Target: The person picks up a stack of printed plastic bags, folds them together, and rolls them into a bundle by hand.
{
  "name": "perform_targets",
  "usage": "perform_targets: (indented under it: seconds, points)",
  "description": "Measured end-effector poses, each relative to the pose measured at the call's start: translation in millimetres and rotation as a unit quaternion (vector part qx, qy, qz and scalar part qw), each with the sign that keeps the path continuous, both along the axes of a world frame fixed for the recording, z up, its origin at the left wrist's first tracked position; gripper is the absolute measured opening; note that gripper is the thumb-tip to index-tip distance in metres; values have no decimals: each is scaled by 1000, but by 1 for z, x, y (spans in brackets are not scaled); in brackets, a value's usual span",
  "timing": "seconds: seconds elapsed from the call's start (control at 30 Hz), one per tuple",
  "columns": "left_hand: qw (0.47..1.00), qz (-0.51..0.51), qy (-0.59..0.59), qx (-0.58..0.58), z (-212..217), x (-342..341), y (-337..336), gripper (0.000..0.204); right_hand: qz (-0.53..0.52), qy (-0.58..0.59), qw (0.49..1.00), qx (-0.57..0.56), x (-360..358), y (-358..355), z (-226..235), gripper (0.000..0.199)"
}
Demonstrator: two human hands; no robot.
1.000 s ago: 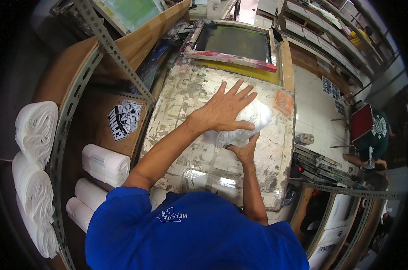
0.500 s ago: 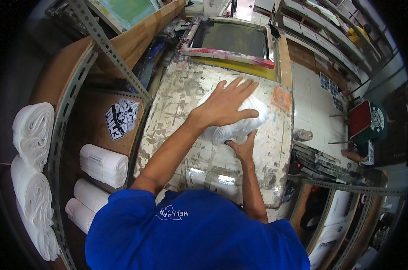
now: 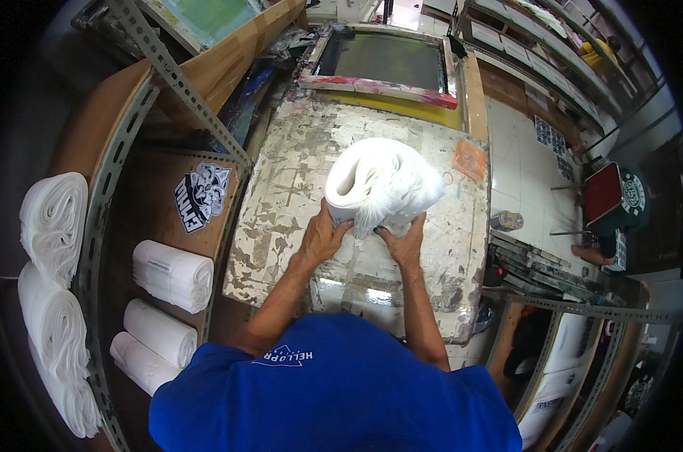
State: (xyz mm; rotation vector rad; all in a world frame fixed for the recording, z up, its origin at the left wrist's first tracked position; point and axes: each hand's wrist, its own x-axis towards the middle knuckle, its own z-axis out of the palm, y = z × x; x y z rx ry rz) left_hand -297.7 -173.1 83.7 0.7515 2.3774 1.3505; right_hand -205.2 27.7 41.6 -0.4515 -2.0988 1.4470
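Note:
A thick white bundle of rolled thin plastic bags [image 3: 383, 181] rests on the worn, paint-flaked tabletop [image 3: 296, 166] in front of me. Its left end shows a loose spiral of layers, and its right side is ruffled. My left hand [image 3: 324, 235] is closed around the near left side, thumb pressed on the front face. On the near right side, my right hand [image 3: 404, 239] grips it with the thumb pointing inward. The fingers of both hands are partly hidden by the bundle.
A framed printing screen [image 3: 379, 68] lies at the table's far end, and an orange square patch [image 3: 470, 159] sits at the right edge. More white rolls [image 3: 173, 276] lie on the left shelf. A person sits beside a red-seated chair [image 3: 606, 200] at right.
My left hand has come off the top of the bundle and down to its near left side. The bundle's rolled end now shows; my right hand stays at the near right.

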Motion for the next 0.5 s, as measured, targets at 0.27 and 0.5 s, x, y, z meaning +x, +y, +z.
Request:
perform_targets:
  seconds: [0.27, 0.5]
  points:
    - [988, 4, 97, 121, -29, 31, 25, 96, 1, 32, 993, 115, 6, -30, -14, 90]
    - [953, 228, 97, 175, -1, 65, 85, 147, -46, 13, 972, 228, 8, -44, -36, 90]
